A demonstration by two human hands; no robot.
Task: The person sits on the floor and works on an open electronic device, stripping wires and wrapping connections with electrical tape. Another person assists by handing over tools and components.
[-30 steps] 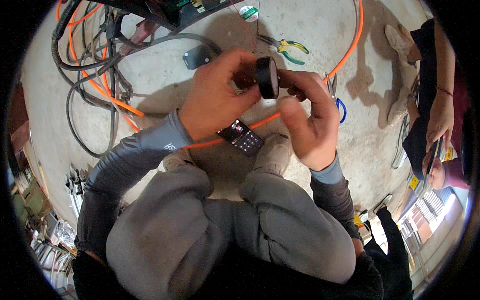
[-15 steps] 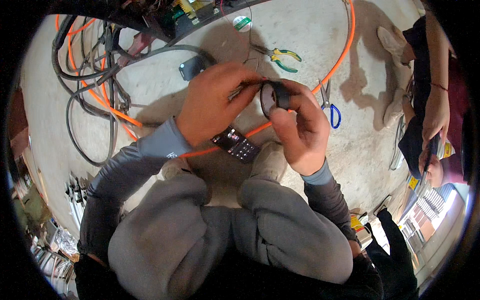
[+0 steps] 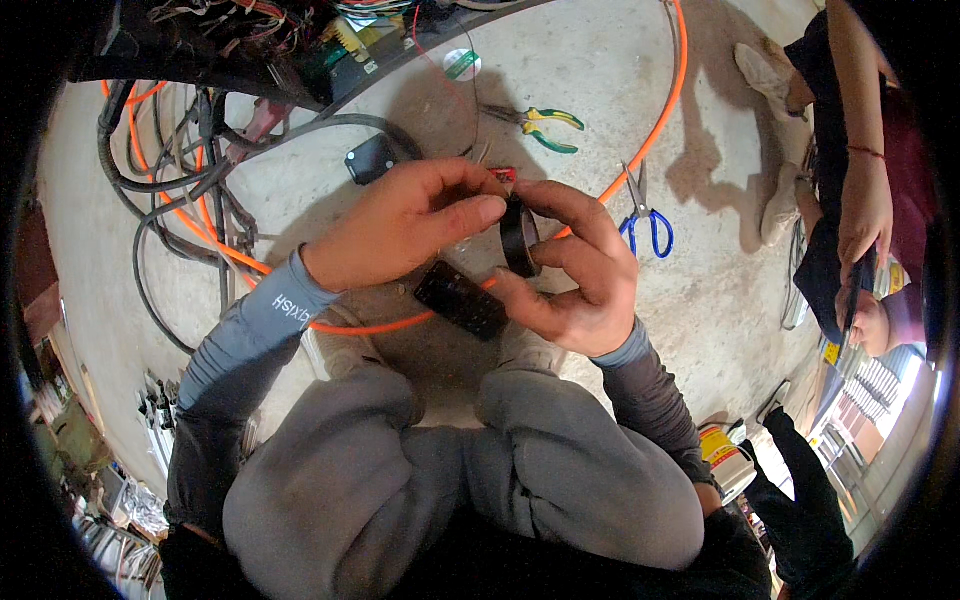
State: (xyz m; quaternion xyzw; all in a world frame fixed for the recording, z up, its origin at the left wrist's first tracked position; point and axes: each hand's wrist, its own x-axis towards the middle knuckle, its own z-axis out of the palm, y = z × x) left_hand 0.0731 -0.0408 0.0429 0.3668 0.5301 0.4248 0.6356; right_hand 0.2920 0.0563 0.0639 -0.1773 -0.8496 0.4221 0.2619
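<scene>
A crouching person's two bare hands meet over a concrete floor, seen from above. The tips of the left hand's (image 3: 395, 225) thumb and forefinger come together at the upper edge of a black tape roll (image 3: 517, 242); whether they pinch the loose end cannot be told, and the other left fingers are mostly hidden. A small red item (image 3: 503, 174) peeks out just above the fingertips, too small to identify. The orange cable (image 3: 655, 140) is partly covered by the right hand (image 3: 585, 265) and a dark phone (image 3: 462, 300) lying on the floor near the feet.

At the top left, a black case (image 3: 170, 62) is cut off by the picture's edge; inside are tangled wires (image 3: 250, 22) and a green board (image 3: 368, 45) with a yellow part. A white bucket (image 3: 735, 468) at lower right is partly behind the right sleeve; its contents cannot be seen.

The right hand holds the tape roll between the two hands, fingers curled narrowly around it, the thumb at its lower edge. Beyond the hands lie green-and-yellow pliers (image 3: 550, 130) and blue-handled scissors (image 3: 648, 228). At the far right, another person's hands (image 3: 866, 220) grip a thin, dark object that is hard to make out.
</scene>
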